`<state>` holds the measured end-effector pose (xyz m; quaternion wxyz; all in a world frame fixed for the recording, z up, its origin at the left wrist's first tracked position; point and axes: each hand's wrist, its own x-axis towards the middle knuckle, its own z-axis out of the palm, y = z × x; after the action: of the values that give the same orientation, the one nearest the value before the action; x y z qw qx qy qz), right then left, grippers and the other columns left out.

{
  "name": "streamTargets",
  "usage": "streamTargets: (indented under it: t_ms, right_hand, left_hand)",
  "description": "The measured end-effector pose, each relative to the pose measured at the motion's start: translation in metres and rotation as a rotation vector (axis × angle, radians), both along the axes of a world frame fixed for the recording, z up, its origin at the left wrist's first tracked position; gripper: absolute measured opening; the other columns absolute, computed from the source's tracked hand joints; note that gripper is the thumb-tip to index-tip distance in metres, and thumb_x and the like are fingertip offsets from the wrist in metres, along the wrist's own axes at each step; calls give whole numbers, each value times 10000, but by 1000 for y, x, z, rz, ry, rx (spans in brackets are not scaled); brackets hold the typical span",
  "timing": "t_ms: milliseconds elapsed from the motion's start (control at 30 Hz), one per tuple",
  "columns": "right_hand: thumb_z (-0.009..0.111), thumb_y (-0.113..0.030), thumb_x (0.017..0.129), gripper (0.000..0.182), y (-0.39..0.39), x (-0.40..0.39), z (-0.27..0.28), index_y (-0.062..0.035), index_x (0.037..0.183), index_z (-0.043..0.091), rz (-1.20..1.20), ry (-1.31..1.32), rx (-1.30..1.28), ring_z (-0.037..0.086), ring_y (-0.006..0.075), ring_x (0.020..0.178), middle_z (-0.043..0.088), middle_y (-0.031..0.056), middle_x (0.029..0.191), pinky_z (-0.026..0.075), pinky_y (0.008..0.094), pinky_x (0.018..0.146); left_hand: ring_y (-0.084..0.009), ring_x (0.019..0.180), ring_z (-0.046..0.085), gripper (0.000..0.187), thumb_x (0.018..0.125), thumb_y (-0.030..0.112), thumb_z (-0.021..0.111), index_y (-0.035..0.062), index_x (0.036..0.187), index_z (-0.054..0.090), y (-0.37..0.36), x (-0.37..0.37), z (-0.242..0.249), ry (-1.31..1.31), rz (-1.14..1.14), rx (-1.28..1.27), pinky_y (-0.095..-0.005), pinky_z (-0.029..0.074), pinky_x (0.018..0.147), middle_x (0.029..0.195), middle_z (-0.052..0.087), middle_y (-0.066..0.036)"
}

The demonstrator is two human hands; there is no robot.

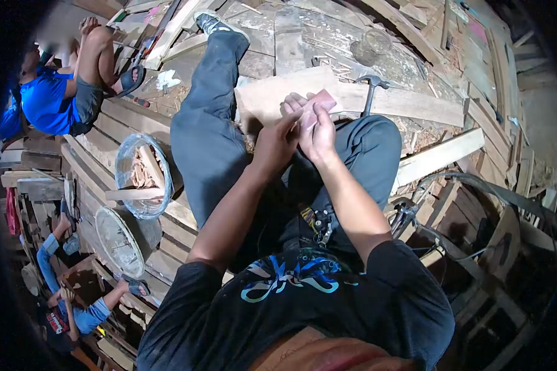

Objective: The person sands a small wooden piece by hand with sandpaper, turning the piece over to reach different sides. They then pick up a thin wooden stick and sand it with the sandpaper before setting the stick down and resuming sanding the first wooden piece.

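Observation:
A small pinkish-red sheet that looks like sandpaper (323, 101) lies across my right hand (319, 135). The thumb presses on top of it, and fingertips show beyond its far edge. From the other side, my left hand (275, 146) has its fingers bent together at the near edge of the sheet; whether they grip it is partly hidden. Both hands are over my lap, between my knees. Just past them a pale wooden board (402, 104) lies on the floor, and a claw hammer (370, 94) rests across it by my right knee.
Left of my leg stand a clear bucket (143, 210) with wood scraps and a greyish bucket (120, 241). Another plank (442, 159) slants at the right, near dark cables (476, 179). Two people sit at the left, one in a blue shirt (46, 102). Shavings litter the planks.

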<state>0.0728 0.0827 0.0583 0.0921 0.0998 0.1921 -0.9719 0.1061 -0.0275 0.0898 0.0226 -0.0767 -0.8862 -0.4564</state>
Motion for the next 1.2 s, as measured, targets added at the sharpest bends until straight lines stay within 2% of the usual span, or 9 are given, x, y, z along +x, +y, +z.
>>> streamTargets:
  t_ms: [333, 467, 567, 633, 733, 900, 1000, 1133, 1200]
  right_hand:
    - [316, -191, 981, 356, 4, -6, -3, -7, 1287, 319, -37, 43, -4, 431, 443, 1265, 441, 314, 1320, 332, 503, 1095]
    - [418, -200, 966, 362, 47, -17, 28, 53, 1218, 482, -266, 28, 289, 584, 283, 1049, 577, 220, 1157, 492, 409, 893]
    - [560, -280, 936, 386, 108, -11, 86, -37, 1226, 485, -725, 373, 380, 568, 215, 913, 591, 132, 1061, 483, 355, 833]
    - [604, -151, 883, 269, 127, 32, 180, -110, 1133, 516, -981, 560, 289, 546, 202, 885, 560, 53, 930, 456, 366, 778]
    - [584, -173, 841, 223, 174, 66, 221, -110, 1053, 550, -1368, 1133, 463, 535, 207, 851, 553, 53, 816, 426, 345, 794]
    - [506, -201, 949, 371, 121, 16, 156, -14, 1259, 427, -817, 583, 512, 573, 224, 878, 595, 147, 998, 463, 363, 818]
    - [431, -199, 988, 283, 80, -7, 55, 4, 1171, 503, -283, 16, 369, 603, 239, 937, 616, 161, 1039, 487, 373, 870]
    - [353, -236, 1015, 273, 17, 1, 11, -23, 1136, 475, 24, -284, 86, 588, 303, 1027, 594, 182, 1097, 474, 432, 952]
    - [317, -256, 1022, 293, 10, 8, 4, -23, 1151, 440, 89, -221, 167, 565, 343, 1091, 582, 211, 1124, 442, 469, 980]
  left_hand:
    - [-268, 755, 688, 337, 869, 46, 623, 46, 1205, 603, -2, 2, 3, 62, 7, 57, -319, 513, 699, 840, 659, -223]
    - [-193, 629, 598, 413, 867, 33, 619, 81, 1271, 546, -11, 4, 12, 13, 70, 45, -305, 476, 629, 730, 603, -156]
    - [-188, 612, 584, 421, 862, 33, 617, 102, 1272, 549, -14, 4, 1, 87, 89, 68, -308, 464, 605, 727, 587, -164]
    - [-187, 614, 586, 427, 858, 29, 613, 110, 1272, 549, -13, 5, 4, 27, 94, 63, -303, 463, 605, 730, 590, -165]
    - [-193, 618, 581, 435, 854, 20, 595, 123, 1275, 552, -7, 3, 13, 10, 73, 58, -292, 464, 615, 747, 601, -154]
    - [-70, 670, 512, 465, 884, 25, 538, 61, 1346, 501, -4, 4, 8, -5, 2, 262, -241, 443, 627, 740, 565, -20]
    - [-67, 661, 503, 475, 876, 10, 542, 73, 1346, 506, -8, 9, 12, 30, 76, 261, -234, 440, 625, 744, 567, -24]
    - [-109, 669, 545, 452, 881, 28, 563, 75, 1328, 519, -17, 9, 19, 13, 148, 157, -267, 464, 639, 763, 584, -100]
    - [-276, 729, 648, 341, 899, 79, 526, 56, 1236, 576, -12, 13, 26, -80, 99, 55, -358, 501, 682, 863, 644, -199]
